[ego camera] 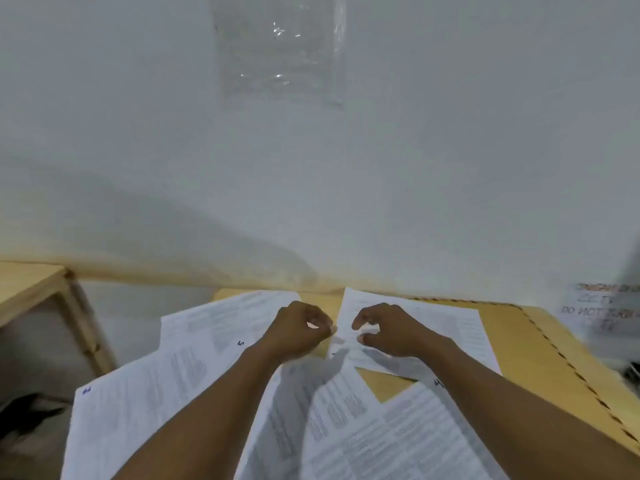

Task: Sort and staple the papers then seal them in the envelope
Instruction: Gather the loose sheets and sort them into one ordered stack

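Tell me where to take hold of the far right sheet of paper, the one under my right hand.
Pinch the sheet by its left edge, coming in from the left. It lies flat, and that edge runs along a bare strip of table, so a thumb can probably slip under there. The left hand is right beside it.

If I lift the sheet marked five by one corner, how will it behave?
Probably floppy: the sheet marked 5 looks like one thin printed page, so it should droop. Likely light and slippery too, lying loose among other sheets.
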`<action>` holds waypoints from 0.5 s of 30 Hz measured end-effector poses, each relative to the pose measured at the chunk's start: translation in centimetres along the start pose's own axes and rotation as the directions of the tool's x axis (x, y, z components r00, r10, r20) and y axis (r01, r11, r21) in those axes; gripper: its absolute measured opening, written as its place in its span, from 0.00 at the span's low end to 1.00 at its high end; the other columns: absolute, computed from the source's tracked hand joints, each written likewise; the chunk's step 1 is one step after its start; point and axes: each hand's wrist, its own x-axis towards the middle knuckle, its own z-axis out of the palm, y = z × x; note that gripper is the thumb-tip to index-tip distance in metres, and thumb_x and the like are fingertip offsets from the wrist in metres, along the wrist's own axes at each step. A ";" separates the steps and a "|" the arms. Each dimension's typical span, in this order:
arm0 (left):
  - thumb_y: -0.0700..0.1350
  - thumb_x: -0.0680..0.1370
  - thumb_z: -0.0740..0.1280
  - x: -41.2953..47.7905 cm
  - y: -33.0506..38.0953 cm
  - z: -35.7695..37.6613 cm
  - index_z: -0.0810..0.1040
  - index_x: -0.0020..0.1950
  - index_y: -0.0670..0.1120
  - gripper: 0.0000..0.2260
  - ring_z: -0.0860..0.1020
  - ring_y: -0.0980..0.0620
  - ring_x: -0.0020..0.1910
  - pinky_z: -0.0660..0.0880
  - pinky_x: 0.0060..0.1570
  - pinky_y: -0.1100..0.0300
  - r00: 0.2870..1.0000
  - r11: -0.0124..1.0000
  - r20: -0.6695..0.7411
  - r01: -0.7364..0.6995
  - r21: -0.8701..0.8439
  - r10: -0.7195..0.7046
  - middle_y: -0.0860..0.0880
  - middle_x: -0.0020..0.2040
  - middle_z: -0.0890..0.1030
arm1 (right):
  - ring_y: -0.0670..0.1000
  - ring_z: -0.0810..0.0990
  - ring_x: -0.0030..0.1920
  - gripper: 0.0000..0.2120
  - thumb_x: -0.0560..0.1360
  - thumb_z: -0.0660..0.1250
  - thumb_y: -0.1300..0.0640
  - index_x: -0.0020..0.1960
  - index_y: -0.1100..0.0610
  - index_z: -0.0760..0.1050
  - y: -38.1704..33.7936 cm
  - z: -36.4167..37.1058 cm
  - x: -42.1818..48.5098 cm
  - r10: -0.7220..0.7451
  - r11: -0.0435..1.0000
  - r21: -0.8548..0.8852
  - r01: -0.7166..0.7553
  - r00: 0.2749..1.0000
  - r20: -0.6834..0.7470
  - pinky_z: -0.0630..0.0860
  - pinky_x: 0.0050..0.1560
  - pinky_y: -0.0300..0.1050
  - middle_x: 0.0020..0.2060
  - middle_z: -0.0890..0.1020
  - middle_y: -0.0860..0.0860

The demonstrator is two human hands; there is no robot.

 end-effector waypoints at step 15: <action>0.47 0.71 0.77 1.4 -1.7 3.1 0.85 0.43 0.56 0.05 0.82 0.58 0.47 0.78 0.50 0.61 0.991 0.990 0.001 0.135 0.038 -0.135 0.58 0.45 0.85 | 0.52 0.75 0.66 0.18 0.76 0.69 0.53 0.64 0.39 0.74 0.6 3.0 6.3 -0.092 0.934 -0.321 0.154 0.976 0.198 0.73 0.64 0.53 0.67 0.77 0.44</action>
